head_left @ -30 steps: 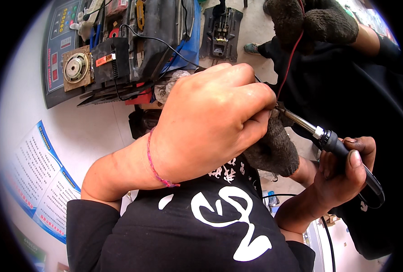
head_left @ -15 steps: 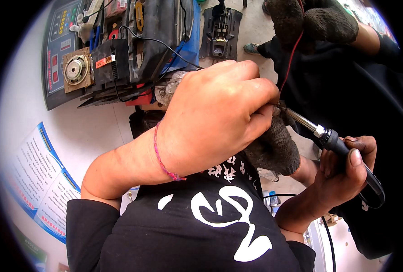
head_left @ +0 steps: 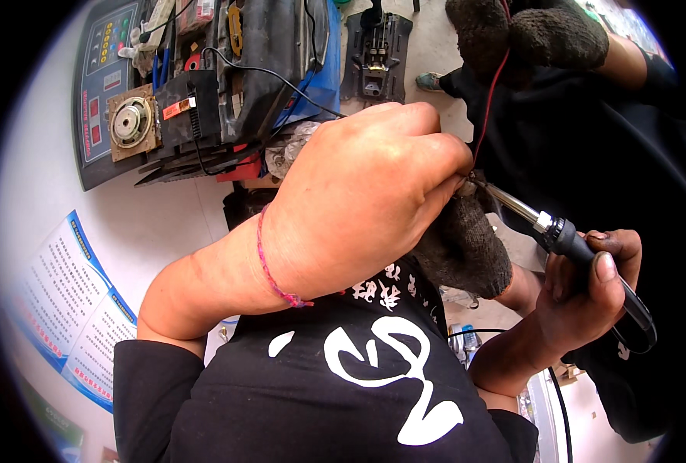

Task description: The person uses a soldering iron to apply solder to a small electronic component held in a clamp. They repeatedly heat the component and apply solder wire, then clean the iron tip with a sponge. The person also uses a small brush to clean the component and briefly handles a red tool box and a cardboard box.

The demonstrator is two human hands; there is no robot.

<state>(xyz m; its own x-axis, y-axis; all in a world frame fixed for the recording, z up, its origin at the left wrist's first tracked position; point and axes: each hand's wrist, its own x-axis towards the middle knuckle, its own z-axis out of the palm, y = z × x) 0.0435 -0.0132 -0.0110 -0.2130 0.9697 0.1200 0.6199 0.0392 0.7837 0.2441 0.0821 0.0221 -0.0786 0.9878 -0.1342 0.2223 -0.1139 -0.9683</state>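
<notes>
My left hand, a pink cord at its wrist, is closed with thumb and fingers pinched. What it pinches is hidden behind the fingers. In my right hand is a soldering iron with a black handle and a metal barrel, its tip pointing up-left to the left fingertips. A thin red wire runs down to this spot from a dark-gloved hand of another person at the upper right. Another dark glove of that person lies just below my left fingers, close to the iron's tip.
At the upper left is a cluttered bench with a grey control panel, a round speaker and black cables. A black metal frame sits on the floor beyond. The other person's dark clothing fills the right side.
The red wire and the upper gloved hand have shifted slightly left. My left fingers have drawn back a little from the iron's tip. The right hand and the iron stay almost still.
</notes>
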